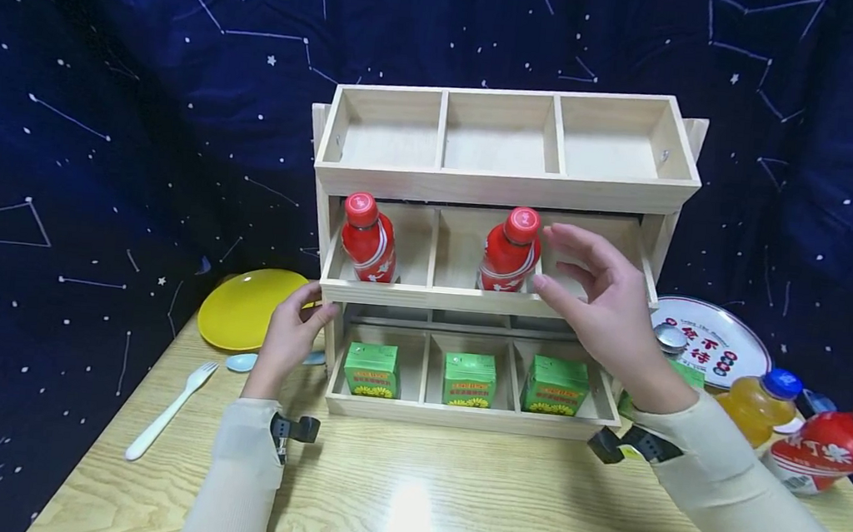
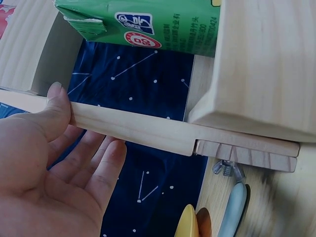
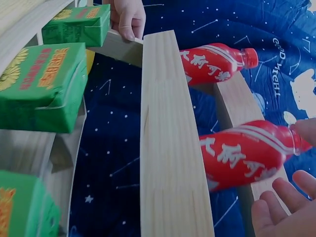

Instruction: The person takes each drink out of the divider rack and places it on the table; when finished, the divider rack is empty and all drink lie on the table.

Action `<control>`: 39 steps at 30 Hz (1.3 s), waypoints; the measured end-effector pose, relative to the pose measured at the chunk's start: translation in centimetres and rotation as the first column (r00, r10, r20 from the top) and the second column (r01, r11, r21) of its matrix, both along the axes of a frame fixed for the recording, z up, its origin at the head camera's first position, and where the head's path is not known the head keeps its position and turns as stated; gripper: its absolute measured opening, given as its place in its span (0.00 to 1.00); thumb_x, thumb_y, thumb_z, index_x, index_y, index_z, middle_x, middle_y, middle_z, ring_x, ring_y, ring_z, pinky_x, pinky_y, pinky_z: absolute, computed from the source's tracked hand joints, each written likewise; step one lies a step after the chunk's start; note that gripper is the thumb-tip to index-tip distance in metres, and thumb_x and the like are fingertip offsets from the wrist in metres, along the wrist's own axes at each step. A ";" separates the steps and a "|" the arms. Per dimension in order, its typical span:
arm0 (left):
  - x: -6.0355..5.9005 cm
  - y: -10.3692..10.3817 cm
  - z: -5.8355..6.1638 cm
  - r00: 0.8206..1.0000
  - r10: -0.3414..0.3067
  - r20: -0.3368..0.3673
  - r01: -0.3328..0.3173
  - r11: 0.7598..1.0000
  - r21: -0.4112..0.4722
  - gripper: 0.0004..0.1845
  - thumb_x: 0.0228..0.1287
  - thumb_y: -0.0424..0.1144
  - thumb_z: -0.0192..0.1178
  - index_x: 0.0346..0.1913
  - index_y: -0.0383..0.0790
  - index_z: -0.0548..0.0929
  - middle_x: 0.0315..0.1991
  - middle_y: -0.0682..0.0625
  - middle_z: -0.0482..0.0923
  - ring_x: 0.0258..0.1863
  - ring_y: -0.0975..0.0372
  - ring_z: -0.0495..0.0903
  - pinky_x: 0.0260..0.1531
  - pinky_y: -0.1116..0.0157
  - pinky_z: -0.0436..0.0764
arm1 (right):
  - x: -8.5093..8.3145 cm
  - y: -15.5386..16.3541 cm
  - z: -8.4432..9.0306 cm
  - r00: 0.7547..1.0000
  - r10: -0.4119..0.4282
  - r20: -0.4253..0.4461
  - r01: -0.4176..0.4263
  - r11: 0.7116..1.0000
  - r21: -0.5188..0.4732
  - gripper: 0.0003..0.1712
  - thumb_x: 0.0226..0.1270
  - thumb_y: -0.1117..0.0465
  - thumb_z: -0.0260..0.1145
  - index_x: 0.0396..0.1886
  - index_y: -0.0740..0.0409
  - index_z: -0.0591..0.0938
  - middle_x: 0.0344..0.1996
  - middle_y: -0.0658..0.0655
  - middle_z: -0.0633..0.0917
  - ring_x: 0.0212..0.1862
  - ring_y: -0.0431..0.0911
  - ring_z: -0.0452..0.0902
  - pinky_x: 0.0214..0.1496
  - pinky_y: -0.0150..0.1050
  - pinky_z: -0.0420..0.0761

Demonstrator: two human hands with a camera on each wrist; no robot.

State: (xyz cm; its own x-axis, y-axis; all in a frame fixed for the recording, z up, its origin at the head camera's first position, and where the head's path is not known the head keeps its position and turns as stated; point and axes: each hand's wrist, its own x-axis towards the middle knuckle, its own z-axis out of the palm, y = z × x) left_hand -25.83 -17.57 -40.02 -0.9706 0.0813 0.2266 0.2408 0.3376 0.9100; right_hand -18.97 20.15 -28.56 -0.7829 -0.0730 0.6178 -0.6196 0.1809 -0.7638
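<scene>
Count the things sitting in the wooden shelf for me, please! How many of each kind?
In the wooden shelf, I can see:
Red bottles: 2
Green boxes: 3
Total: 5

The rack [image 1: 507, 191] is smooth, matt wood; the tabletop [image 1: 381, 463] is wood-grained and glossy. The red bottles [image 1: 508, 257] look like shiny plastic, the green cartons [image 1: 373, 369] like coated paper, the backdrop [image 1: 141, 160] like matt cloth.

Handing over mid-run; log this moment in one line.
left hand: holds rack side; right hand: beside centre bottle; middle tier: two bottles; bottom tier: three boxes
</scene>
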 end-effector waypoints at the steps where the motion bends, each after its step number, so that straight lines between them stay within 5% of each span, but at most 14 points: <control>1: 0.3 0.1 0.4 1.000 -0.001 0.001 0.001 1.000 -0.001 0.24 0.71 0.36 0.60 0.67 0.36 0.72 0.61 0.36 0.73 0.58 0.43 0.76 0.59 0.48 0.75 | -0.2 -0.3 0.2 1.000 0.001 -0.006 -0.001 1.000 0.010 0.33 0.57 0.76 0.71 0.64 0.64 0.75 0.60 0.60 0.78 0.62 0.50 0.73 0.62 0.36 0.75; 7: 1.5 0.6 2.1 1.000 0.001 0.007 -0.001 1.000 -0.014 0.23 0.72 0.33 0.58 0.67 0.33 0.71 0.61 0.34 0.73 0.58 0.42 0.76 0.59 0.49 0.76 | -1.4 -1.8 0.7 1.000 0.016 -0.004 -0.016 0.999 0.040 0.35 0.57 0.72 0.73 0.65 0.59 0.75 0.57 0.57 0.80 0.58 0.49 0.75 0.62 0.36 0.75; 18: -0.8 -0.3 -1.1 1.000 -0.008 -0.017 0.009 1.000 0.025 0.26 0.70 0.40 0.61 0.68 0.40 0.72 0.62 0.40 0.74 0.58 0.46 0.77 0.60 0.51 0.76 | -2.7 -2.7 0.8 0.997 -0.065 -0.045 0.068 0.995 0.070 0.24 0.61 0.71 0.72 0.58 0.63 0.80 0.50 0.57 0.84 0.50 0.44 0.81 0.58 0.36 0.78; 29: -0.8 -0.3 -1.3 1.000 -0.007 -0.009 0.008 1.000 0.029 0.26 0.70 0.39 0.61 0.69 0.40 0.71 0.63 0.39 0.73 0.59 0.45 0.76 0.59 0.50 0.76 | -2.2 -2.9 1.8 0.987 -0.071 -0.146 0.073 0.997 0.006 0.24 0.59 0.76 0.71 0.56 0.64 0.82 0.49 0.58 0.85 0.48 0.45 0.83 0.56 0.36 0.80; 39: -0.6 -0.4 -1.2 1.000 0.000 -0.019 0.000 1.000 0.005 0.25 0.70 0.43 0.61 0.67 0.43 0.73 0.61 0.42 0.75 0.58 0.48 0.77 0.58 0.52 0.77 | -0.3 -2.1 3.9 0.979 0.021 -0.202 -0.045 0.992 -0.116 0.21 0.60 0.75 0.70 0.54 0.69 0.82 0.48 0.63 0.85 0.49 0.50 0.82 0.57 0.35 0.79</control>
